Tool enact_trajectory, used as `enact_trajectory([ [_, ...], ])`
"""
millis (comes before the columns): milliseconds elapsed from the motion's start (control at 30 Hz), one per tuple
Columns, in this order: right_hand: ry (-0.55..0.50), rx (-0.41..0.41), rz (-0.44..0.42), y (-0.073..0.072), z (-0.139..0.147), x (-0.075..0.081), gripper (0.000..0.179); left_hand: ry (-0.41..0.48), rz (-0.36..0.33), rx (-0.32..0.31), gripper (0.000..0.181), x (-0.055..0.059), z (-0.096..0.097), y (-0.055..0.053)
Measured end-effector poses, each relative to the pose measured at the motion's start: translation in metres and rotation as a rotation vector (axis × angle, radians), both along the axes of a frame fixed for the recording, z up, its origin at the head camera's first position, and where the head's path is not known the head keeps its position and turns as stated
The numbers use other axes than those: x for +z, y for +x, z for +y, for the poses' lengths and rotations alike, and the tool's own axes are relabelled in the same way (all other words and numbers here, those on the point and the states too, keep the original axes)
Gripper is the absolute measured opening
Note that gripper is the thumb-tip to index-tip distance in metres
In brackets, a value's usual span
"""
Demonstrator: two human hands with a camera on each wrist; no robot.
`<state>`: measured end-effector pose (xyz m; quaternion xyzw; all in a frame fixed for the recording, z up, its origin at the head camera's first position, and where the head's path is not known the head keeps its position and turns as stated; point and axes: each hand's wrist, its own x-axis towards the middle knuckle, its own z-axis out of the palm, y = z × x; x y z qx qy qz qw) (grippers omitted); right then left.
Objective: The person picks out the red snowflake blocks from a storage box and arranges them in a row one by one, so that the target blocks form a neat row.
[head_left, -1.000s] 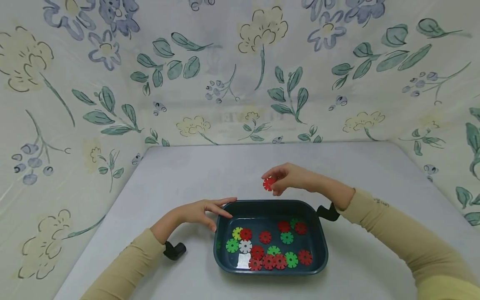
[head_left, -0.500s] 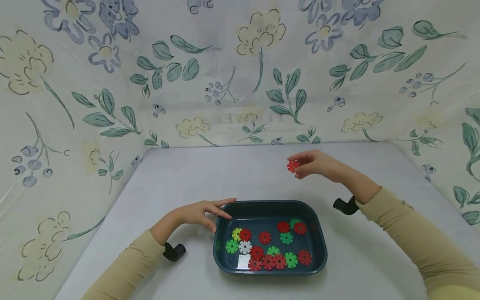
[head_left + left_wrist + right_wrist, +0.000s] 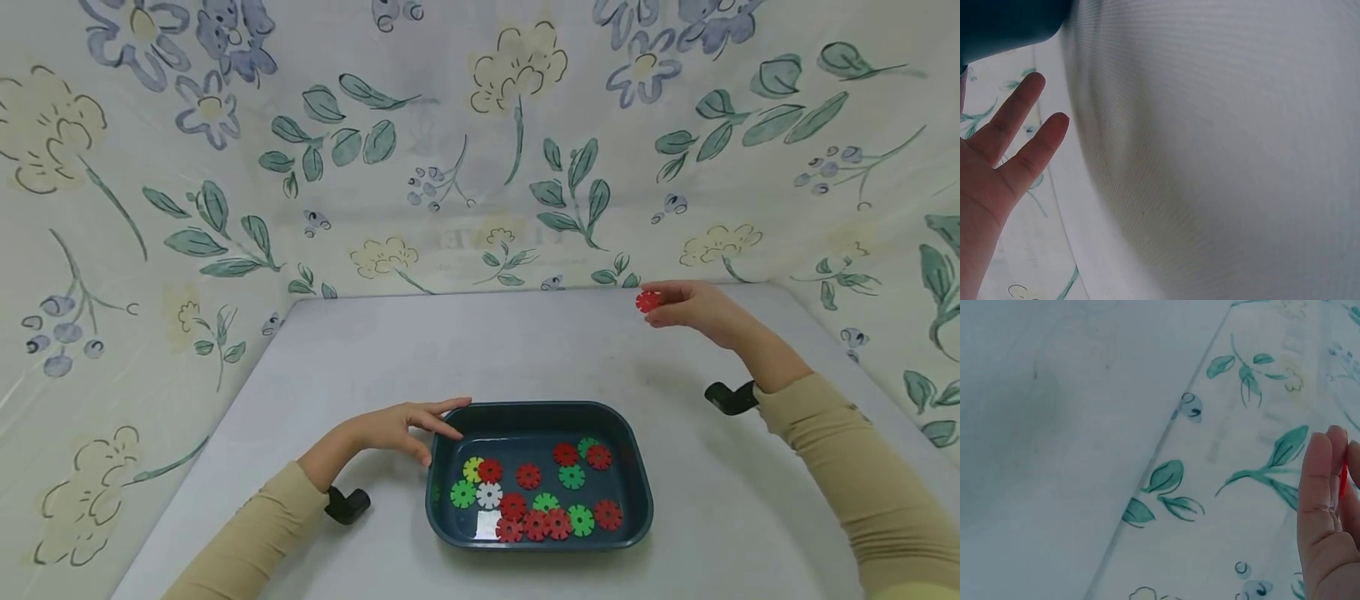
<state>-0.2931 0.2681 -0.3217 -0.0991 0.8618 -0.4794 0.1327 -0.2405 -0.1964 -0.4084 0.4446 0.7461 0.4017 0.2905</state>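
Note:
Between the thumb and fingers of my right hand (image 3: 697,308) a red notched plastic disc (image 3: 647,302) is pinched, high over the back right of the table. The right wrist view shows only a thin edge of the red disc (image 3: 1344,472) between the fingers. My left hand (image 3: 397,427) rests its spread fingers on the left rim of a dark blue tray (image 3: 540,544). In the left wrist view, two extended fingers of the left hand (image 3: 997,156) show below the tray's wall (image 3: 1007,28). Several notched discs, red (image 3: 528,476), green (image 3: 581,520), yellow (image 3: 472,468) and white (image 3: 490,495), lie inside the tray.
The tray stands near the front middle of a white table (image 3: 420,350). A floral-patterned sheet (image 3: 450,125) forms walls behind and at both sides. Black camera mounts (image 3: 347,505) stick out from both wrists.
My right hand has carried the red disc from just behind the tray toward the back right of the table. The left hand has stayed on the tray's rim.

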Motion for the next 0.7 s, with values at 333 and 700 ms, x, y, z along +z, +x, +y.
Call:
enact_trajectory([
  [333,-0.002,-0.102,0.025,-0.004,0.034,-0.012,0.059,0.001,-0.011,0.004,0.052,0.001,-0.001,0.0],
  [700,-0.025,-0.28,0.064,-0.012,0.06,-0.037,0.059,-0.009,-0.005,-0.004,0.05,0.002,0.0,0.001],
])
